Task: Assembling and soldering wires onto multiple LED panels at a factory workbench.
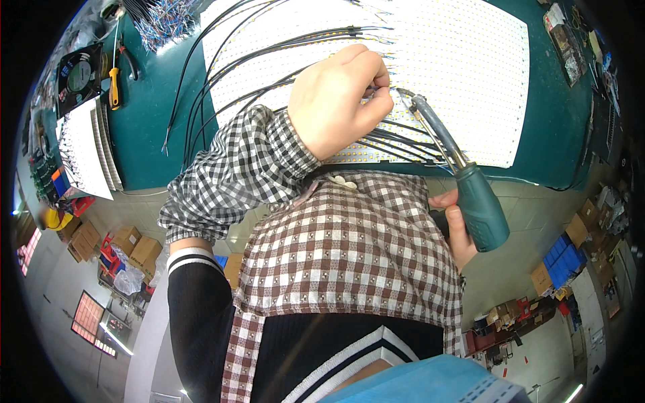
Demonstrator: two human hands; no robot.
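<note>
My left hand (342,101) is over the middle of a large white panel (463,74) dotted with rows of small yellowish chips. Its thumb and forefinger pinch a thin wire, mostly hidden by the fingers. My right hand (460,232), low at the right beyond the table's near edge, grips the green handle of a soldering iron (482,208). The iron slants up and left, its bent tip close beside my left fingertips; whether it touches the wire I cannot tell. Black cables (396,141) with thin coloured ends lie across the panel on both sides of my left hand.
On the green table (151,151) at left are a yellow-handled screwdriver (114,87), pliers (127,62), a black fan (80,77) and stacked white panels (87,151). A bundle of wires (168,23) lies at the far left. Cartons (144,255) stand on the floor below.
</note>
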